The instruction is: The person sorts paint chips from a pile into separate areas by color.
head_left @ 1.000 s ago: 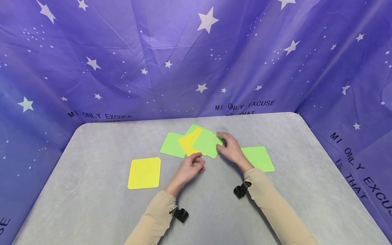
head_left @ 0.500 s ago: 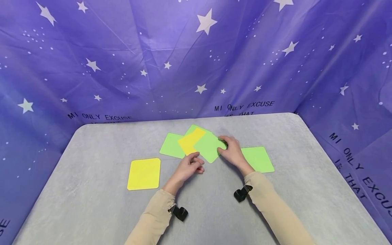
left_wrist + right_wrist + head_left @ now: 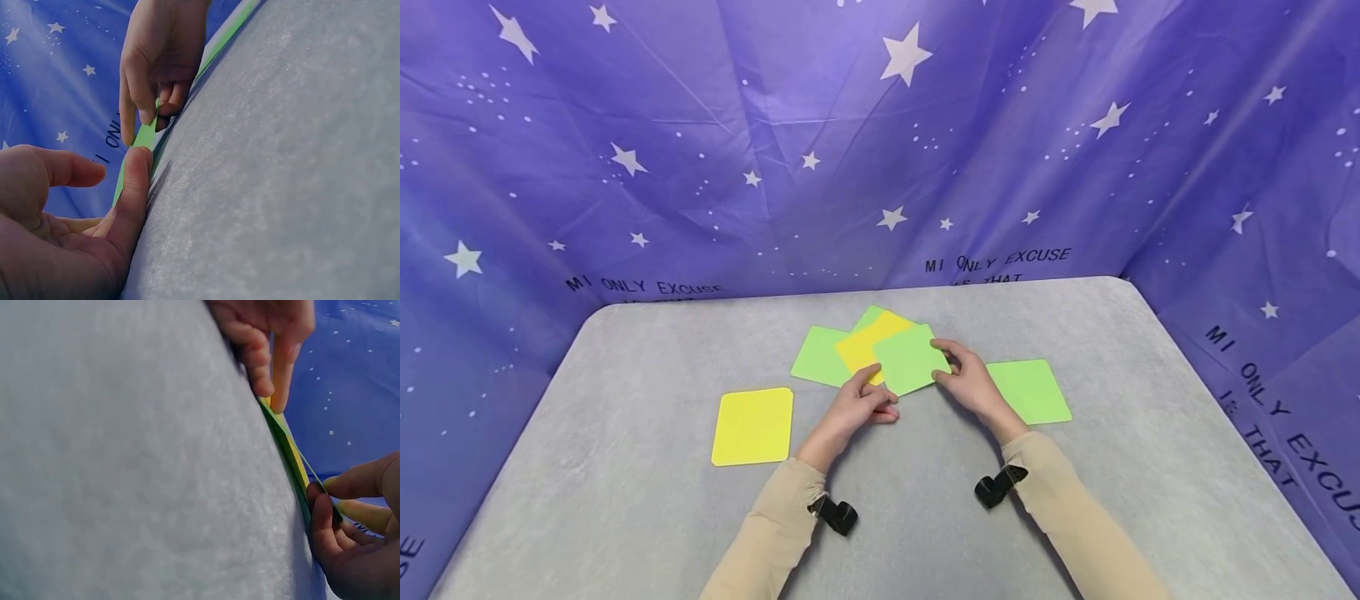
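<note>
My right hand (image 3: 970,379) pinches the right edge of a green square card (image 3: 912,360), thumb below and fingers at the top. In the right wrist view that card slants up off the table at the pinched end. Beside its lower left edge is my left hand (image 3: 853,407), its fingers loosely bent and apart; in the left wrist view one fingertip rests against the green card (image 3: 145,134). Under the held card lies a yellow card (image 3: 857,348), which overlaps a green card (image 3: 820,357) on the left and another green card (image 3: 870,316) behind.
A yellow square card (image 3: 752,427) lies apart on the left of the grey table (image 3: 647,367). Another green card (image 3: 1033,392) lies on the right, partly behind my right hand. A purple star-printed curtain (image 3: 820,217) stands along the table's back edge.
The top green card has turned and its right side has come up in my right hand's pinch, showing more of the yellow card. My left hand has shifted slightly towards it.
</note>
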The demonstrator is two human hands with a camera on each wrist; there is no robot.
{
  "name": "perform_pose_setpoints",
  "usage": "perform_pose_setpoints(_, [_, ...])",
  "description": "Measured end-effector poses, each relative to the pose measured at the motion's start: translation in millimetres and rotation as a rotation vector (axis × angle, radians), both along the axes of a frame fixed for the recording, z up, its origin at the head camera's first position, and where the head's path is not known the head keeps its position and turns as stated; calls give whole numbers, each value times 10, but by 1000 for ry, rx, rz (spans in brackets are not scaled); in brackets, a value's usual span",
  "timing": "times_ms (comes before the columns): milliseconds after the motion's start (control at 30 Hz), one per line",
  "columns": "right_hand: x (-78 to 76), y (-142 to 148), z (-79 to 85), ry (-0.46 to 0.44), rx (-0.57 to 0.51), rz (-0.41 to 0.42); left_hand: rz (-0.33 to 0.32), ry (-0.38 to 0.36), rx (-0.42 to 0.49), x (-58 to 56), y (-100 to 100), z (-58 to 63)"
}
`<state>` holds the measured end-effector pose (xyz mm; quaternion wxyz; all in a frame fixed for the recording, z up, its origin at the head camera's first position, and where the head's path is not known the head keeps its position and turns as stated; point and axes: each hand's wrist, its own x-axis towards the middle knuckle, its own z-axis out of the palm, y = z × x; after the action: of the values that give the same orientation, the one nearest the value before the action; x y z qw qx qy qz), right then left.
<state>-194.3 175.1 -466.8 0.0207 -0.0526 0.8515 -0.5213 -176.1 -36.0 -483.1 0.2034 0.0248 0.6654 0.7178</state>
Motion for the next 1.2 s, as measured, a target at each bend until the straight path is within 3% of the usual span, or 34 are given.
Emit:
perform_pose_setpoints(167, [44, 51, -15, -82, -157, -1, 26, 30, -23, -3, 8, 11])
perform_pose_setpoints(500, [166, 75, 20, -113, -265, 2, 84, 91, -7, -7, 57, -15])
perform_pose_setpoints(800, [242, 150, 3, -132, -235, -37, 103, 131, 82, 19, 108, 3])
perform_pose_setpoints(1200, [328, 377, -18, -94, -236, -47, 57, 162, 33, -11, 236, 40])
